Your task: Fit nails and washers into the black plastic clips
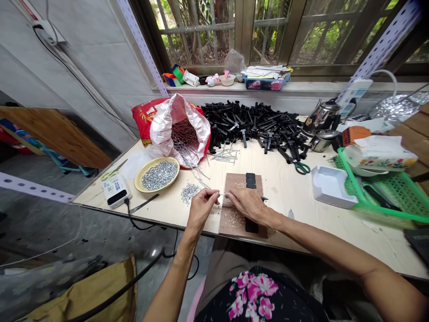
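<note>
Thin metal rod (pixel 221 194) pinched in left hand (pixel 205 203); right hand (pixel 247 205): cannot tell hold.

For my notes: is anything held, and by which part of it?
The left hand pinches a thin, silvery metal rod; which part, and whether the right hand also grips, cannot be told.

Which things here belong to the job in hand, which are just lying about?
Likely part of the job:
left hand, pinching a thin metal rod
right hand, fingertips by the rod
brown board
small metal pieces
black parts, perhaps

Probably just lying about:
steel kettle
tissue pack
green basket
</note>
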{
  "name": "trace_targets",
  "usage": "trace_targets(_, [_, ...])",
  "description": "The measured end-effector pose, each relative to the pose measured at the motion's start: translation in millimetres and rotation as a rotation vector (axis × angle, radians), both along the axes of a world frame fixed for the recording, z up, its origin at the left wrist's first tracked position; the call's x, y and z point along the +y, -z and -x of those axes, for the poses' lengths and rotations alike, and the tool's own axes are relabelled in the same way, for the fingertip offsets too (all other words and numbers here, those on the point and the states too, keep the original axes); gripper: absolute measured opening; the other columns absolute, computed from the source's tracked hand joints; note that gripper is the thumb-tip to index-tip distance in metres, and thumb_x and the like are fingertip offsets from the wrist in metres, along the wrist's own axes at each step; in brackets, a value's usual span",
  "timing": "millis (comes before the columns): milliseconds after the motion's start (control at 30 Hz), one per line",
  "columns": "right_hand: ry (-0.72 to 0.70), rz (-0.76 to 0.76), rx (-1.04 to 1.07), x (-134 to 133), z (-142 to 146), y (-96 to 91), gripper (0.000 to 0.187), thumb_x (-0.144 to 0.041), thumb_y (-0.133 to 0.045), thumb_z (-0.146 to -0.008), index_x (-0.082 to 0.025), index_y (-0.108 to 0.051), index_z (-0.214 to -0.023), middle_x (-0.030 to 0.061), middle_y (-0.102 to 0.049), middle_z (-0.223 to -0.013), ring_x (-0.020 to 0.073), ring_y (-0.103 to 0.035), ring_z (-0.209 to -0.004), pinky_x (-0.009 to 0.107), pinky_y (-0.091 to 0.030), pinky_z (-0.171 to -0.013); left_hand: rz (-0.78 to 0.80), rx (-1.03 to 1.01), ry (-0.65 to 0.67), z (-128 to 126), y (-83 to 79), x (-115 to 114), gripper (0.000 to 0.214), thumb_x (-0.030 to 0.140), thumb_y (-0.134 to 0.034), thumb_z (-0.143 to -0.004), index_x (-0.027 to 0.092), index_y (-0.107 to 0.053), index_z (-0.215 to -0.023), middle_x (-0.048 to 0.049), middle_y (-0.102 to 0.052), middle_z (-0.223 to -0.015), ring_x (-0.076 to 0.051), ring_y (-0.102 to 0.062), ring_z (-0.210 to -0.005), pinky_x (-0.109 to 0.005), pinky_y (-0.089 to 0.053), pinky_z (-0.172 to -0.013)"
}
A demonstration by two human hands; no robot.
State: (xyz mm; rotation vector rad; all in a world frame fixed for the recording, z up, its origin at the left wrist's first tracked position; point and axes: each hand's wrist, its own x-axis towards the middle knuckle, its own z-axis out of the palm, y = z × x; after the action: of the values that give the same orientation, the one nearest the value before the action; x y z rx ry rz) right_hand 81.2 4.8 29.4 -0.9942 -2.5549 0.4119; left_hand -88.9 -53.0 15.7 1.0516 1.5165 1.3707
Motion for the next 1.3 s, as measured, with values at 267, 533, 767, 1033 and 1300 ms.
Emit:
trace_targets(267, [-0.023, -0.055, -0.038, -1, -2, -2.9, 0.029, -0.032, -0.036, -0.098, -0.017, -0.057, -0.086, 0.0048, -0.061, -0.082, 0.0139, -0.055, -0.072, 0.024, -0.032, -0.059, 0.034, 0.058, 0.012, 1, -8.3, -2, 0.023, 0.033, -0.069, -0.072, 0.013, -0.067, -0.082, -0.0004, -0.063, -0.063, -0.012, -0.058, -0.062, -0.025, -0.043, -0.067])
trace_targets(533, [-0.094, -0.093, 0.002, 0, -7, -1.0, 0.022, -0.029, -0.041, -0.097, -0.018, -0.06, -0.095, 0.0038, -0.059, -0.088, 0.013, -0.054, -0.075, 0.023, -0.035, -0.062, 0.059, 0.013, 0.07, 2, -2.7, 0, 0.023, 0.034, -0.07, -0.072, 0.013, -0.068, -0.081, -0.0004, -0.063, -0.067, -0.011, -0.057, -0.061, -0.025, -0.044, -0.066])
trace_targets(767, [0.083, -0.024, 0.075, 40, -62, 6.0, 0.019, -0.03, -0.047, -0.094, -0.022, -0.063, -0.1, 0.0032, -0.06, -0.094, 0.0125, -0.056, -0.08, 0.022, -0.041, -0.065, 0.037, -0.013, 0.064, -24, 10.7, 6, 0.052, 0.04, -0.066, -0.075, 0.016, -0.058, -0.12, -0.0039, -0.058, -0.093, -0.012, -0.054, -0.069, -0.023, -0.047, -0.058])
trace_targets(1033, [0.149, -0.001, 0.041, 91, -92, 33.3, 0.02, -0.03, -0.048, -0.094, -0.021, -0.066, -0.095, 0.0024, -0.061, -0.095, 0.0127, -0.057, -0.084, 0.021, -0.039, -0.062, -0.067, 0.326, 0.011, -43, 29.1, 7, 0.032, 0.034, -0.061, -0.081, 0.02, -0.066, -0.11, -0.005, -0.061, -0.091, -0.016, -0.059, -0.08, -0.028, -0.048, -0.073])
trace_targets(1300, [0.126, 0.075, 0.123, 77, -89, 49.9, 0.021, -0.029, -0.045, -0.095, -0.02, -0.064, -0.099, 0.0021, -0.057, -0.092, 0.0121, -0.055, -0.081, 0.022, -0.041, -0.069, -0.194, 0.665, 0.2, -67, 20.9, 41, 0.026, 0.027, -0.048, -0.089, 0.022, -0.066, -0.108, -0.0071, -0.059, -0.093, -0.02, -0.058, -0.088, -0.032, -0.044, -0.082])
